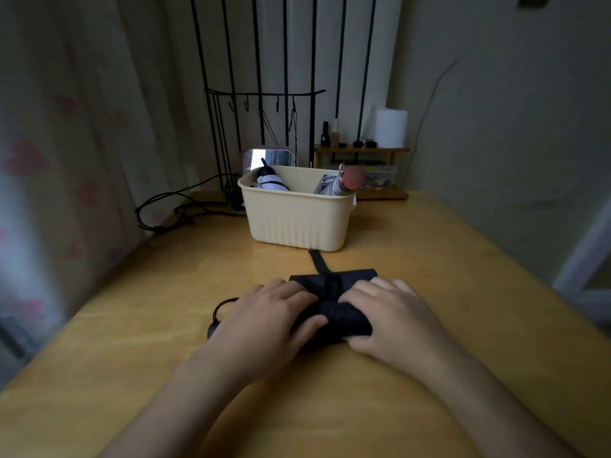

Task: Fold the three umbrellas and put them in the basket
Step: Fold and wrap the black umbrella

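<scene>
Head view. The left hand (264, 312) and the right hand (390, 312) lie side by side, palms down, on the black umbrella (334, 317), which rests on the wooden table (446, 266) directly in front of the person. Each hand grips the rolled near part of the canopy: the fingers curl over the top of the roll and the thumbs press against its near side, the fingertips of the two hands almost meeting at the middle. Beyond the fingers a flatter part of the black fabric lies spread on the table. From it a closing strap (318, 261) runs loose toward the basket (297, 223). A black wrist cord (221, 307) loops out on the table just left of the left hand.

The cream ribbed basket stands upright farther back on the table, apart from the black umbrella, with the strap's tip near its front wall. It holds two folded umbrellas. A white one with black trim (269, 183) leans in its left end, and a grey one with a pink handle (350, 178) leans in its right end, the handle rising above the rim.

Behind the basket stand a small mirror (267, 158), a black wire rack (264, 94) with hooks, and a low wooden shelf (363, 149) carrying small bottles and a white paper roll (390, 127). Black cables (172, 206) lie coiled at the table's far left corner, beside a pale curtain (49, 160).
</scene>
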